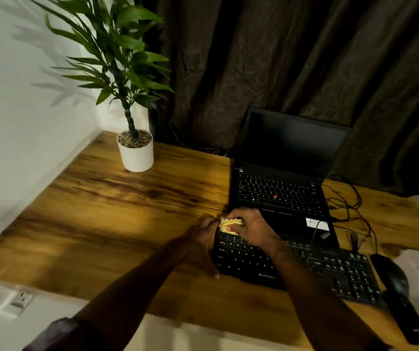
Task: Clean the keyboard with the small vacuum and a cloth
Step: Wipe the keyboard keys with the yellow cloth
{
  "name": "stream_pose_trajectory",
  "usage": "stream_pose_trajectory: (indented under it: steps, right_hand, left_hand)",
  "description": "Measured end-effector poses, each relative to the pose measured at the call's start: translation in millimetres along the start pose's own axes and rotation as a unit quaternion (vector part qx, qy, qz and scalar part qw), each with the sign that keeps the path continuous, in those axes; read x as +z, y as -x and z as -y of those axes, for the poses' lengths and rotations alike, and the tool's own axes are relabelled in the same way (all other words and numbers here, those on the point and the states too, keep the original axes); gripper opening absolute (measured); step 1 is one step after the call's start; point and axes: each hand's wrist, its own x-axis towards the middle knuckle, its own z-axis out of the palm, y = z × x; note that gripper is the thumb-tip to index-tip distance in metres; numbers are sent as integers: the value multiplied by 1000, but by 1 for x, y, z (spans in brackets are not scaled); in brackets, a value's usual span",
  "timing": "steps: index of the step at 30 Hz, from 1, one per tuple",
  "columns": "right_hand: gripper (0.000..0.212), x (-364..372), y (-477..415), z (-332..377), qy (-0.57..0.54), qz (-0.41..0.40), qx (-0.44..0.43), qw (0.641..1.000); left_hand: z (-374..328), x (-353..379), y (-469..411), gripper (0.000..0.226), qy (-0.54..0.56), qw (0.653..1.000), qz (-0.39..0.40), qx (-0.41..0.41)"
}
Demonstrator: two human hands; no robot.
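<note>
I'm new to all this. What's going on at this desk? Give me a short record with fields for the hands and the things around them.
activity: wiping the keyboard near its far left corner
right hand: pinches a yellow cloth against the keys
left hand: holds the keyboard's left end
behind keyboard: open laptop, screen dark
right of keyboard: black mouse; nearer, a long black object, possibly the vacuum, untouched
desk, far left: potted plant
beside laptop: loose cables
</note>
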Motion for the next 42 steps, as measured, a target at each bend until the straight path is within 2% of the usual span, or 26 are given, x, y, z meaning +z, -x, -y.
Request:
stream_pose_trajectory:
  steps: [7,15,22,30,37,42]
  right_hand:
    - [27,-16,14,-15,61,8,24,998]
    - [23,3,7,7,20,-28,-22,999]
    - [22,-8,17,-10,43,-34,-11,998]
    - [23,6,10,6,18,-61,-45,997]
    - [21,-11,22,-20,51,-51,3,997]
    - [20,-5,21,-11,38,-73,-17,996]
  left_hand:
    - [-1,0,0,145,2,1000,-3,14]
    - [4,3,-4,158,-4,1000,6,-14]
    - [2,2,-3,150,-19,1000,1,5]
    - [5,4,-1,151,-19,1000,-2,16]
    - [8,5,-3,149,-9,1000,-3,18]
    - [1,2,-1,145,-25,999,-4,23]
